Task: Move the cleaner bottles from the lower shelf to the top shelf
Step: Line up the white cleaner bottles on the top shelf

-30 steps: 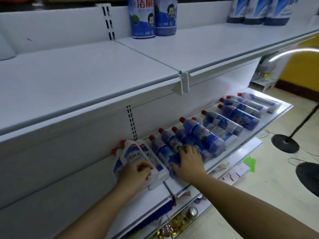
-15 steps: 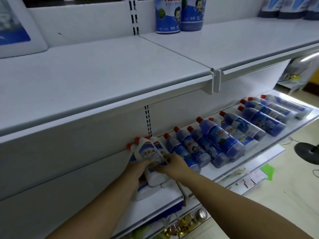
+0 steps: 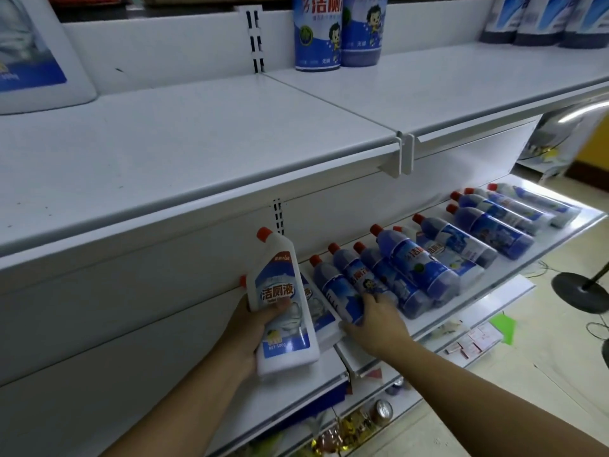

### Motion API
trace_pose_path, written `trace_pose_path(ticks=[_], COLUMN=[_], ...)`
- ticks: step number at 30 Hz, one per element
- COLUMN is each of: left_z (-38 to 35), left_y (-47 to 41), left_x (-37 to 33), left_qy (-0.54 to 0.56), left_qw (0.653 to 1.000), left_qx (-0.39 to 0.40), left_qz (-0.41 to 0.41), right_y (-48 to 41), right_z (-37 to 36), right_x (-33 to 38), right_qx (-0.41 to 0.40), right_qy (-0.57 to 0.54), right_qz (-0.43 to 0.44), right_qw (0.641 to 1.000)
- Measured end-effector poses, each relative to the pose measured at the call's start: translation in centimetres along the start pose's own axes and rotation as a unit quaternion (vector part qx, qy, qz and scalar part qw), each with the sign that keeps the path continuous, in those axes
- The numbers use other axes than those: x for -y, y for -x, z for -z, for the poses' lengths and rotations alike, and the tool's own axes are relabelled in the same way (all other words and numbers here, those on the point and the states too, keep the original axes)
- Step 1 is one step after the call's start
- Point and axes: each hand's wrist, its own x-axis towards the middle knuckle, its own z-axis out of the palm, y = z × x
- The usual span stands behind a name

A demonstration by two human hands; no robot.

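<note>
My left hand [image 3: 245, 328] grips a white cleaner bottle [image 3: 281, 305] with a red cap and blue label, lifted off the lower shelf [image 3: 514, 275] and tilted nearly upright. Another white bottle [image 3: 321, 319] lies just behind it. My right hand [image 3: 375, 319] grips the lower end of a blue bottle [image 3: 339, 291] lying on the lower shelf. Several more blue bottles [image 3: 418, 262] with red caps lie side by side to the right. The top shelf [image 3: 184, 150] above is wide and white.
Two tall blue cleaner bottles [image 3: 336, 31] stand at the back of the top shelf, more [image 3: 543, 18] at its far right. A large white container [image 3: 33, 51] stands at the left. A fan base [image 3: 583, 291] and cables sit on the floor at right.
My left hand has raised the white bottle off the lower shelf. My right hand has left that bottle and moved right onto a blue bottle.
</note>
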Motion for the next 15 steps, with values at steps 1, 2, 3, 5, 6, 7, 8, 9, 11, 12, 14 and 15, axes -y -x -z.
trace_pose_path(ticks=[1,2,3,5,6,7,8,9,11,12,14,15], left_z=[0.1,0.2,0.2,0.1,0.1,0.0,0.0,-0.1,0.0,0.2,0.4,0.6], left_y=[0.3,0.6,0.9,1.6,2.0,2.3,2.6,2.9,3.6,3.8,4.1,4.2], left_x=[0.0,0.0,0.1,0.3,0.4,0.5,0.6,0.7,0.8,0.9,0.9,0.8], left_qy=[-0.001,-0.001,-0.004,-0.011,-0.014,-0.017,-0.020,-0.023,-0.025,-0.023,-0.018,-0.012], left_qw=[1.000,1.000,1.000,0.999,0.999,0.999,0.999,0.999,0.998,0.998,0.998,0.998], left_qx=[0.012,0.019,0.023,0.030,0.031,0.032,0.034,0.039,0.048,0.053,0.056,0.056], left_qz=[0.002,0.005,0.007,0.010,0.013,0.016,0.019,0.020,0.021,0.021,0.028,0.033], right_y=[0.0,-0.1,-0.2,-0.4,-0.5,-0.7,-0.8,-1.1,-1.5,-1.5,-1.1,-0.5], right_z=[-0.6,-1.1,-1.3,-1.6,-1.6,-1.7,-1.6,-1.6,-0.6,0.4,2.2,2.9], right_x=[0.3,0.6,0.8,1.0,1.0,0.9,0.8,0.6,0.4,0.4,-0.2,-0.7], right_qx=[0.003,-0.001,-0.012,-0.039,-0.054,-0.064,-0.069,-0.067,-0.048,-0.033,0.022,0.062], right_qy=[0.001,0.000,-0.003,-0.012,-0.017,-0.020,-0.022,-0.030,-0.109,-0.190,-0.409,-0.504], right_qz=[-0.003,-0.009,-0.015,-0.022,-0.028,-0.032,-0.034,-0.036,-0.058,-0.083,-0.138,-0.150], right_qw=[1.000,1.000,1.000,0.999,0.998,0.997,0.997,0.997,0.991,0.978,0.902,0.848])
